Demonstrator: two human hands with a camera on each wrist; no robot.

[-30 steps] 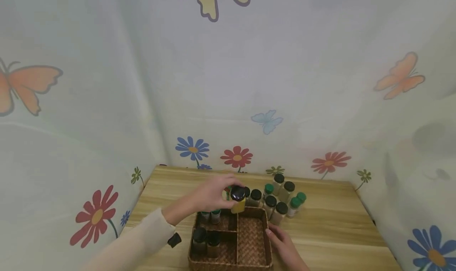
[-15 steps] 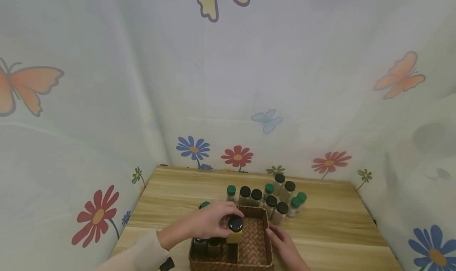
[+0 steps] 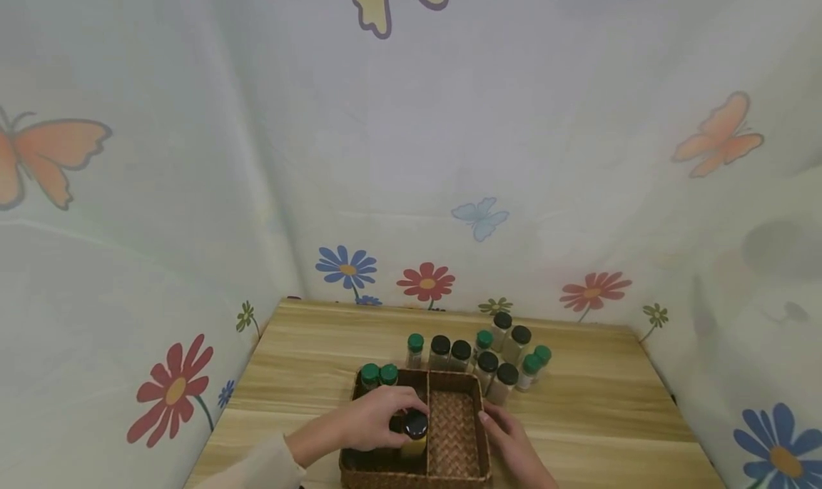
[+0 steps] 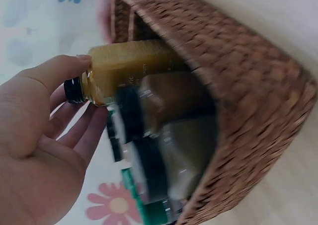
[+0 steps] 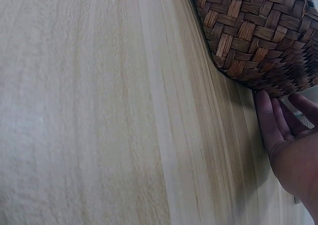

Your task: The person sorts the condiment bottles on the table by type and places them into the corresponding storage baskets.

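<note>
In the head view my left hand (image 3: 377, 419) pinches a jar of yellow spice (image 4: 131, 68) by its black lid (image 3: 415, 424). The jar is partly inside the front-left compartment of the woven basket (image 3: 459, 480), near the divider. In the left wrist view, two black-lidded jars (image 4: 169, 98) stand beside it in the basket, slightly blurred. Two green-lidded jars (image 3: 379, 375) sit in the back-left compartment. My right hand (image 3: 514, 442) touches the basket's right side with fairly straight fingers, as the right wrist view (image 5: 293, 150) also shows.
Behind the basket and to its back right, several spice jars (image 3: 488, 364) with black or green lids stand on the wooden table (image 3: 610, 417). The basket's right compartment (image 3: 453, 432) shows its bare woven floor. A flowered curtain (image 3: 411, 153) closes off the back and sides.
My left hand has brought the yellow jar from above the basket's back edge toward me and down into the front-left compartment. My right hand has stayed at the basket's side.
</note>
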